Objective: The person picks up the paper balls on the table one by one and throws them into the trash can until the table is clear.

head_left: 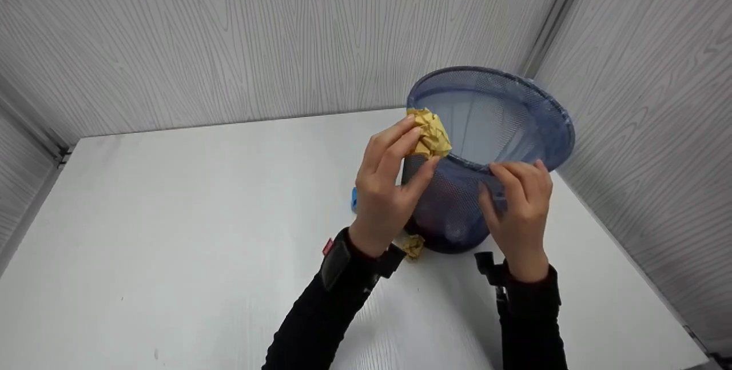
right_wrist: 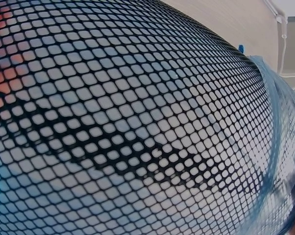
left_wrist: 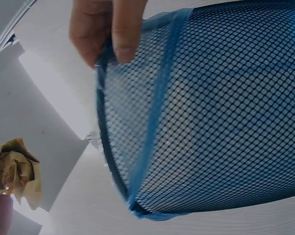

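Note:
A crumpled ball of yellow paper point(head_left: 430, 134) is pinched between the thumb and fingers of my left hand point(head_left: 384, 190). It is held at the left side of the rim of a dark mesh wastebasket point(head_left: 457, 204). In the left wrist view the same paper ball point(left_wrist: 15, 171) shows at the lower left, apart from the basket. My right hand point(head_left: 521, 207) grips the near rim, where a translucent blue bag point(head_left: 552, 135) folds over the edge. Fingers of that right hand point(left_wrist: 110, 29) also appear at the rim in the left wrist view. Mesh fills most of the right wrist view.
A second crumpled yellow paper point(head_left: 413, 247) lies on the white table point(head_left: 200, 233) by the basket's base. Something small and blue point(head_left: 354, 199) is partly hidden behind the left hand. Pale wood-grain panels point(head_left: 257, 38) stand behind and to the sides. Red shows through the mesh.

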The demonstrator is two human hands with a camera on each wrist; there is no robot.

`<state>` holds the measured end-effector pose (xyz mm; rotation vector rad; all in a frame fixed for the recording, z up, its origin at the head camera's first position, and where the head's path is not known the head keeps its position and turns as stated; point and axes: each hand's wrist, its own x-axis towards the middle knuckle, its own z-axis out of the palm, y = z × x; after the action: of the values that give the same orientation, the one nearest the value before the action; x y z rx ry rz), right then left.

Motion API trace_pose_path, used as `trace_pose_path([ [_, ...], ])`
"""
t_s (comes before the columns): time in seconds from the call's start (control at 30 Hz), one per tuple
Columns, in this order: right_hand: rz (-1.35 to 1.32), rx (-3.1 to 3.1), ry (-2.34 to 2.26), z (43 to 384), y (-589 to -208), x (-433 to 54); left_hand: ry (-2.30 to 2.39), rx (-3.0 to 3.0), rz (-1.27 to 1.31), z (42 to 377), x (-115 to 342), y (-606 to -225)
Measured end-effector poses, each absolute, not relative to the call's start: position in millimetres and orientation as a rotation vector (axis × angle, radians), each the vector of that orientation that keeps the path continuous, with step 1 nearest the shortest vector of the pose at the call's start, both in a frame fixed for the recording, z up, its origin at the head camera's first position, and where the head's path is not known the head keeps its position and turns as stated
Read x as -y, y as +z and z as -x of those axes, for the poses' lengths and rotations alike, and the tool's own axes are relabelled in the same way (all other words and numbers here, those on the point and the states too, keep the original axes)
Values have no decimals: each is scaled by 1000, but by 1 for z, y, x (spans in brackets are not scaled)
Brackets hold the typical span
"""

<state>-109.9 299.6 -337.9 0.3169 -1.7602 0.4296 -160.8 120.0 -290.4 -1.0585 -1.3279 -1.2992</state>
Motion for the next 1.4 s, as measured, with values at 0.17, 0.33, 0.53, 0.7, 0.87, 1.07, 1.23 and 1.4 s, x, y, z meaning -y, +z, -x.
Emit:
trace_pose_path([
  [0.17, -319, 1776, 420, 109, -339, -299, -1222, 1375, 1088, 170, -139, -295],
  [0.33, -329, 1781, 418, 109, -341, -298, -1157, 1469, 1093, 174, -147, -302],
  [0.53, -330, 1783, 418, 109, -341, -298, -1128, 1525, 1091, 177, -148, -307],
  [0.7, -328, 1779, 420, 110, -341, -299, -1093, 1527, 1088, 175, -144, -310],
  [0.87, -332, 1766, 418, 111, -341, -300, -1071, 1555, 1078, 174, -140, -320],
  [1.07, -333, 1747, 422, 112, -339, -300, -1085, 1699, 1081, 173, -131, -345],
  [1.23, -334, 1735, 424, 113, -337, -301, -1021, 1928, 1068, 174, -127, -370],
  [1.4, -333, 1731, 424, 113, -337, -301, -906, 2157, 1063, 174, -128, -396],
])
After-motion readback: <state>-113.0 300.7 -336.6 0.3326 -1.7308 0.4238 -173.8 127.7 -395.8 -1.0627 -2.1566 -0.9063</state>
